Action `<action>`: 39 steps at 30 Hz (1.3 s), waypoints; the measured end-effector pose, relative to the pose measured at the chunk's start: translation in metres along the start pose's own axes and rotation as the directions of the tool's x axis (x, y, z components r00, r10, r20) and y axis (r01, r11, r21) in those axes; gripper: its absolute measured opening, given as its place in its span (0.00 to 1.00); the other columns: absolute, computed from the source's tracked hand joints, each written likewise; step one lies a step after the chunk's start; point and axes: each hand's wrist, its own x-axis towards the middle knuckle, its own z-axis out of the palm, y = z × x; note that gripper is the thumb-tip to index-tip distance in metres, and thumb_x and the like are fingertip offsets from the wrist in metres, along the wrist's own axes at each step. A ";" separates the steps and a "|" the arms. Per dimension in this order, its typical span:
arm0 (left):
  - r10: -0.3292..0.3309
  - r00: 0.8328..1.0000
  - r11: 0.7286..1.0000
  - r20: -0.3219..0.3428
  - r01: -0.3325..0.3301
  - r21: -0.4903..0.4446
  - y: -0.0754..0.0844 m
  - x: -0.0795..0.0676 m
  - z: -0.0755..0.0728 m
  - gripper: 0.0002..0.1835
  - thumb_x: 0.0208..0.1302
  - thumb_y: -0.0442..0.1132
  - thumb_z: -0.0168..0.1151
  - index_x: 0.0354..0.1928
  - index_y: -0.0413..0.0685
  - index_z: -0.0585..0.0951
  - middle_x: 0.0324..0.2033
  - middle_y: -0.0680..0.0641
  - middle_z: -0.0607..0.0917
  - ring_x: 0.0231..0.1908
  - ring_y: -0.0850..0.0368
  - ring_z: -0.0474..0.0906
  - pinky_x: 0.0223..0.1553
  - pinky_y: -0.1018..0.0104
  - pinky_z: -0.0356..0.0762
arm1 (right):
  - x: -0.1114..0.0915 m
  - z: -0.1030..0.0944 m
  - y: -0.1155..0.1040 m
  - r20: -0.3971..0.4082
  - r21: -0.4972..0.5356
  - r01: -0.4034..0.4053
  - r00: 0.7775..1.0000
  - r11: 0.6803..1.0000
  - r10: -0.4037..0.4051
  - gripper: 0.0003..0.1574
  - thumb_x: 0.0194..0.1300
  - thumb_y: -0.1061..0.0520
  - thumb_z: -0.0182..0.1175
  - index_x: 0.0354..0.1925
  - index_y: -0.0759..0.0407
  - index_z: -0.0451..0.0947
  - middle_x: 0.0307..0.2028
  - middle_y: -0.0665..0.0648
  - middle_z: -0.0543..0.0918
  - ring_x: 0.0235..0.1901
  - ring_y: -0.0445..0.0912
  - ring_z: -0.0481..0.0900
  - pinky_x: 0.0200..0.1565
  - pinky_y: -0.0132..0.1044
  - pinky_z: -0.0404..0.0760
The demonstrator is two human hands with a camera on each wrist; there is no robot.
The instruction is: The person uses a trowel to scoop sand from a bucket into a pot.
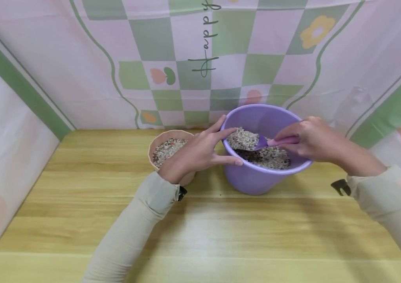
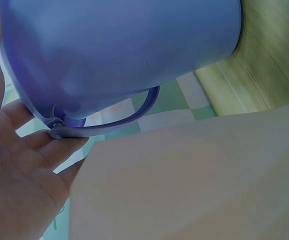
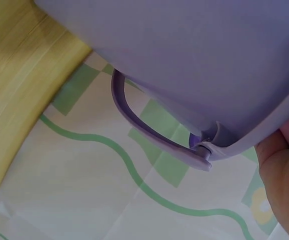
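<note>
A lavender bucket (image 1: 253, 182) stands on the table, with mixed grainy pebbles (image 1: 274, 161) inside. My right hand (image 1: 315, 139) grips the pink handle of a small purple trowel (image 1: 263, 142) over the bucket. A heap of pale pebbles (image 1: 243, 139) sits on its blade, close to the left rim. My left hand (image 1: 200, 151) holds the bucket's left rim, thumb at the front and other fingers farther back. In the left wrist view, some fingers touch the bucket's handle (image 2: 119, 125). Beside it, a peach pot (image 1: 153, 147) holds similar pebbles, partly hidden by my left hand.
The wooden table (image 1: 91, 220) ends against a patterned cloth (image 1: 193, 43) hanging behind the pot and bucket. More cloth hangs at the left and right sides. The bucket's handle (image 3: 149, 132) hangs down at its back. A few dark specks lie on the table.
</note>
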 end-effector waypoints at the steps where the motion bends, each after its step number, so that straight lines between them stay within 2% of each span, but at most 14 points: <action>1: -0.001 1.000 1.000 0.000 0.001 0.000 0.000 0.000 0.000 0.51 0.53 0.71 0.66 0.75 0.56 0.64 0.78 0.52 0.38 0.72 0.43 0.58 0.67 0.49 0.65 | 0.000 0.000 0.000 0.000 -0.003 -0.002 1.000 1.000 0.002 0.15 0.44 0.66 0.78 0.34 0.58 0.89 0.29 0.55 0.89 0.23 0.48 0.86 0.24 0.22 0.79; 14: -0.005 1.000 1.000 -0.008 0.005 -0.003 -0.001 -0.001 0.001 0.52 0.52 0.72 0.66 0.75 0.57 0.64 0.78 0.53 0.37 0.72 0.43 0.58 0.67 0.49 0.65 | -0.002 0.002 -0.003 -0.038 -0.019 0.007 0.999 1.000 -0.008 0.12 0.46 0.63 0.78 0.34 0.59 0.90 0.27 0.55 0.89 0.19 0.42 0.84 0.21 0.19 0.76; 23: -0.002 1.000 1.000 -0.013 0.002 -0.010 -0.002 -0.001 0.001 0.51 0.53 0.72 0.66 0.75 0.58 0.64 0.78 0.53 0.38 0.72 0.44 0.58 0.67 0.50 0.65 | 0.000 0.001 -0.014 -0.083 -0.045 0.008 0.996 0.999 -0.011 0.11 0.47 0.63 0.77 0.34 0.59 0.90 0.27 0.55 0.89 0.20 0.43 0.85 0.22 0.20 0.77; 29: 0.000 1.000 1.000 -0.009 0.000 -0.014 -0.002 -0.001 0.001 0.51 0.53 0.72 0.66 0.75 0.58 0.64 0.78 0.53 0.37 0.73 0.45 0.57 0.67 0.50 0.65 | -0.003 0.001 -0.013 -0.148 -0.050 0.063 0.986 0.997 -0.070 0.11 0.48 0.63 0.76 0.35 0.60 0.90 0.27 0.56 0.89 0.17 0.41 0.83 0.20 0.21 0.76; 32: 0.002 1.000 1.000 -0.011 -0.002 -0.021 -0.002 0.000 0.001 0.51 0.52 0.71 0.67 0.75 0.58 0.64 0.78 0.53 0.38 0.73 0.44 0.56 0.68 0.49 0.64 | -0.004 0.000 -0.013 -0.161 -0.058 0.070 0.984 0.996 -0.079 0.10 0.51 0.63 0.75 0.35 0.60 0.89 0.27 0.57 0.89 0.16 0.42 0.82 0.19 0.21 0.76; 39: -0.002 1.000 1.000 -0.015 0.002 -0.019 -0.002 0.000 0.001 0.52 0.52 0.71 0.67 0.75 0.56 0.64 0.78 0.52 0.38 0.73 0.44 0.56 0.68 0.49 0.63 | -0.007 0.001 -0.014 -0.172 -0.065 0.065 0.982 0.996 -0.075 0.13 0.48 0.66 0.74 0.37 0.62 0.89 0.28 0.58 0.89 0.18 0.45 0.84 0.21 0.22 0.78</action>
